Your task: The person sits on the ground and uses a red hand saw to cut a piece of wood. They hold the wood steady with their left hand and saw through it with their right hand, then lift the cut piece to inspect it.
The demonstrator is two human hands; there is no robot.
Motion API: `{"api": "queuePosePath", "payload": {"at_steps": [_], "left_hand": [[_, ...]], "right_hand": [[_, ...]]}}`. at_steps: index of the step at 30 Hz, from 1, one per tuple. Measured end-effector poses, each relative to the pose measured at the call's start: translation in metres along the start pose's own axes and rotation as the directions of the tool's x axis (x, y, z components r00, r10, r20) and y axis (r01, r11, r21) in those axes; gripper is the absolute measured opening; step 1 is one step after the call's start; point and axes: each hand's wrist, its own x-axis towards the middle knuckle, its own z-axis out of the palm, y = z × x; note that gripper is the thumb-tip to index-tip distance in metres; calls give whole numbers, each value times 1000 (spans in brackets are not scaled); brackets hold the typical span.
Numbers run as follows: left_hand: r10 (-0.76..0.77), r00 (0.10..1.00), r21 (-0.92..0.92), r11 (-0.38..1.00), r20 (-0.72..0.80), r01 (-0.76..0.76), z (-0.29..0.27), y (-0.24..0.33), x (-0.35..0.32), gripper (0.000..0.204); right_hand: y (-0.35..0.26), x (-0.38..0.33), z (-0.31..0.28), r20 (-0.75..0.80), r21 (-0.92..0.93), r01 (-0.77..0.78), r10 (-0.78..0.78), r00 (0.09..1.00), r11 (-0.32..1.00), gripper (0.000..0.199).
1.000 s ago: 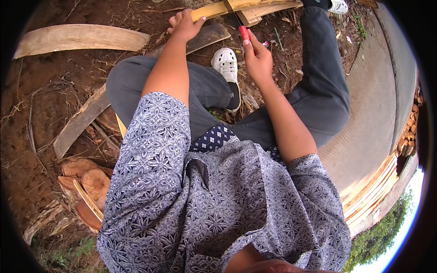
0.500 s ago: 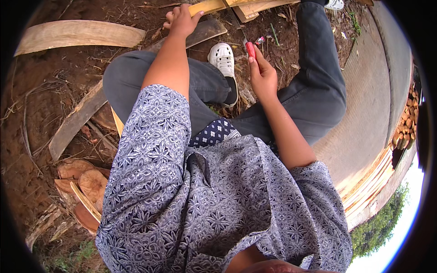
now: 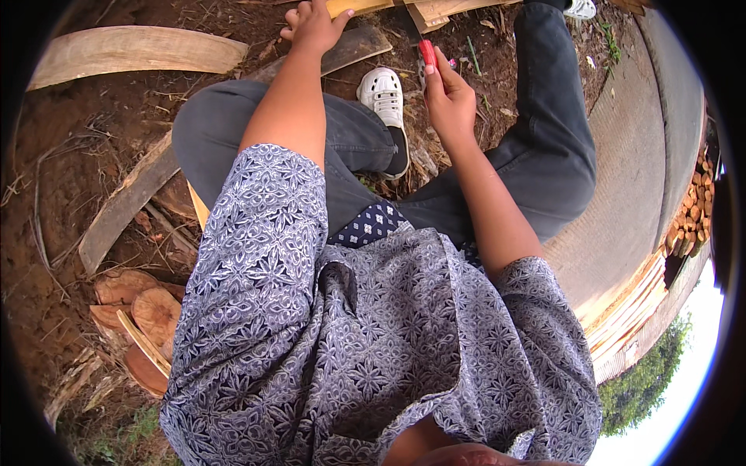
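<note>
At the top of the head view, my left hand [image 3: 313, 27] is closed on the end of a yellowish wooden plank [image 3: 365, 6]. My right hand [image 3: 451, 101] grips the red handle [image 3: 427, 53] of a handsaw, right of my white shoe. Its dark blade [image 3: 409, 27] runs up and away from the handle to the plank, where it meets or crosses the wood; the upper frame edge cuts off the rest. Just right of the blade lies another piece of pale wood [image 3: 435, 14].
A grey board [image 3: 361, 48] lies under my left forearm, and a curved plank [image 3: 140, 54] at the far left. Round cut logs [image 3: 155, 311] sit at the lower left. A grey curved sheet [image 3: 622, 179] bounds the right side, with stacked sticks [image 3: 691, 206] beyond.
Both hands have shifted slightly up in the picture, the right with the saw further toward the plank. The saw blade now shows less of its length. The view has tilted slightly.
</note>
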Motion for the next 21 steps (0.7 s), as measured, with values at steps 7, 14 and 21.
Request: {"api": "queuePosePath", "payload": {"at_steps": [7,14,21], "left_hand": [[-9,1000,5,1000,20,9,-3,2,-4,56],[-39,997,8,999,64,38,-9,5,0,57],[-34,998,-4,999,49,34,-8,2,1,58]], "right_hand": [[9,1,-6,16,-24,1,-1,1000,1000,44],[16,0,-6,23,-26,-13,14,1000,1000,44],[15,-9,-7,26,17,-4,3,1000,1000,45]]}}
